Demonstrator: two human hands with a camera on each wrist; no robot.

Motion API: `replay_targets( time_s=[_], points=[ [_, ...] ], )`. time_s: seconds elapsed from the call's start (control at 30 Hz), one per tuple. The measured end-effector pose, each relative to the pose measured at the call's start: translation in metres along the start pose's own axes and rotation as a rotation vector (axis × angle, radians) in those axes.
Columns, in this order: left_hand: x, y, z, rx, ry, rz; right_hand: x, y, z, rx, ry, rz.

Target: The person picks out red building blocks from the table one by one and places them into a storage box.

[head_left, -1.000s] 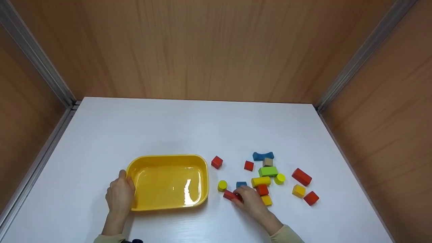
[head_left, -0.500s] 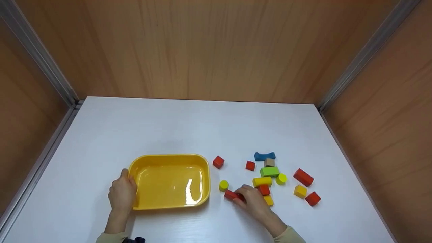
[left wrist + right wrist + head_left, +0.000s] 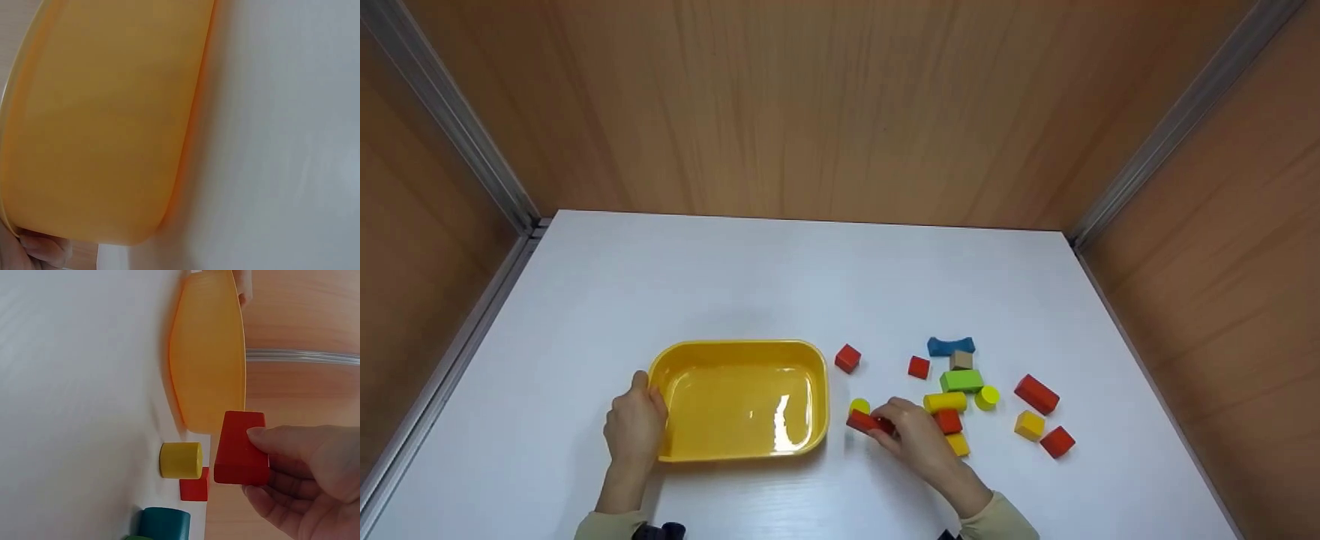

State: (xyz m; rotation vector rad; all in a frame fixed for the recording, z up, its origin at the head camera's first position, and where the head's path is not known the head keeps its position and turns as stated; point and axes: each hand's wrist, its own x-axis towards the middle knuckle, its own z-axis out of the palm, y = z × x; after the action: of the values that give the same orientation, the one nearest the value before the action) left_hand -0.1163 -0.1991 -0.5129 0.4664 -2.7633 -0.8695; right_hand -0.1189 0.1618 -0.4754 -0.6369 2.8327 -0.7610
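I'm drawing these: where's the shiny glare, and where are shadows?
Head view: white glare inside the yellow rectangular plastic-looking tray; left wrist view: dim, soft shadow on the flat white table beside it; right wrist view: grey shadow along the tray's base.

The left wrist view has a yellow tray at nine o'clock, the left hand gripping its rim near eight, white table at three.

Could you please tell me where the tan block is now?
In the head view, the tan block lies right of the yellow tray, between the notched blue block behind it and the green block in front.
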Motion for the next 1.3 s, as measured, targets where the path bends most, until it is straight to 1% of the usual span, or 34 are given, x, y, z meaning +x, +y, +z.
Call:
replay_targets(
  time_s=[0.13,0.33,0.43,0.53,0.73,1.0,1.13,1.3],
  points=[
    [0.001,0.001,-0.001,-0.003,-0.002,0.002,0.005,-0.008,-0.002,0.018,0.012,-0.016],
    [0.003,0.002,-0.001,-0.001,0.025,0.019,0.013,-0.018,-0.003,0.065,0.034,-0.062],
    [0.003,0.001,-0.001,-0.004,0.010,0.015,0.016,-0.024,-0.003,0.078,0.045,-0.091],
    [0.003,0.001,-0.001,-0.005,0.003,0.019,0.020,-0.030,-0.002,0.077,0.053,-0.116],
    [0.002,0.000,-0.001,0.000,0.030,0.033,0.027,-0.041,0.002,0.059,0.059,-0.147],
    [0.002,0.001,-0.001,0.002,0.022,0.009,0.040,-0.054,0.010,0.087,0.050,-0.194],
    [0.001,0.001,0.000,-0.004,-0.006,-0.009,0.044,-0.061,0.015,0.093,0.031,-0.212],
    [0.000,0.002,0.000,-0.002,-0.041,-0.047,0.046,-0.068,0.022,0.082,0.009,-0.209]
  ],
)
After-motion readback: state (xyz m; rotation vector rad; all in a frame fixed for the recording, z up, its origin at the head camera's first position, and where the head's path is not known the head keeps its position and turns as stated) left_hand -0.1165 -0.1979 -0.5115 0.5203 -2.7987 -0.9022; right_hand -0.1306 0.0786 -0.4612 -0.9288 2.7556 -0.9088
